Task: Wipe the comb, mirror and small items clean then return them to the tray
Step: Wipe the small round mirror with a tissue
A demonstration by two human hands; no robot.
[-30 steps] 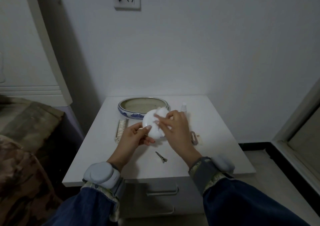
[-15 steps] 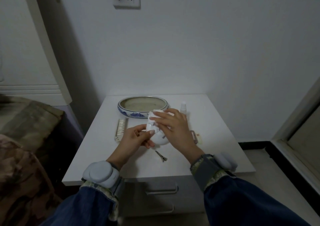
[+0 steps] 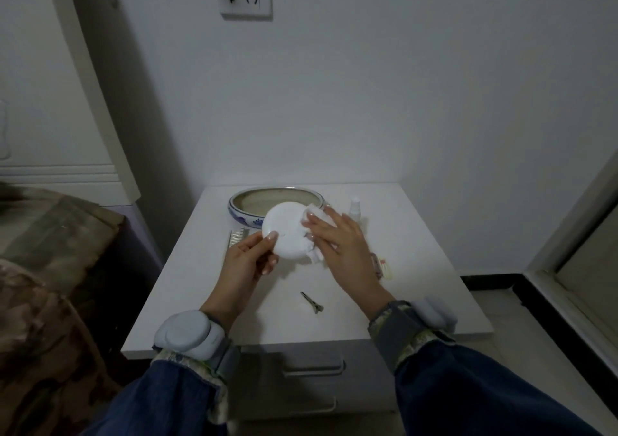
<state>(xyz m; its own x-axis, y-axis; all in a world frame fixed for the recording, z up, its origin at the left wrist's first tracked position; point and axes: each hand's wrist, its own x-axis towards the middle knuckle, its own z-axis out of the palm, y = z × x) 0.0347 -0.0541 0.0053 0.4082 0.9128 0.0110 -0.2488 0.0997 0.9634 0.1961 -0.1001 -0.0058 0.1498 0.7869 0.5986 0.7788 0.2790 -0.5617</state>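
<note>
Mirror (image 3: 287, 233) status: a round white compact with a smooth, closed face, raised clear of the nightstand top (image 3: 418, 235) and tilted so that the flat face is turned towards you. No reflective surface is in view. It sits in front of the tray (image 3: 244, 214), overlapping the tray's near rim as the camera sees it.

Your left hand (image 3: 249, 263) grips the mirror at its lower left edge: the thumb lies across the face and the curled fingers support it from beneath. Your right hand (image 3: 337, 240) presses a white tissue (image 3: 316, 213) against the right part of the mirror, with the fingers laid nearly flat over the tissue. Crumpled tissue shows above the fingertips and below the palm edge. Whether the thumb pinches the tissue cannot be determined.

The tray is an oval ceramic dish with a blue-and-white outer wall. It stands near the far edge of the top, left of centre.

The comb (image 3: 235, 241) lies flat just in front of the tray's left end. It is touching neither hand and is partly covered by your left hand.

A hair clip (image 3: 312, 302) lies near the middle of the top, closer to the front edge, between your two wrists.

A small spray bottle (image 3: 355, 209) stands upright near the far edge, to the right of the tray. A further small item (image 3: 379, 265) lies to the right of your right hand; its detail is too dim to identify.
</note>
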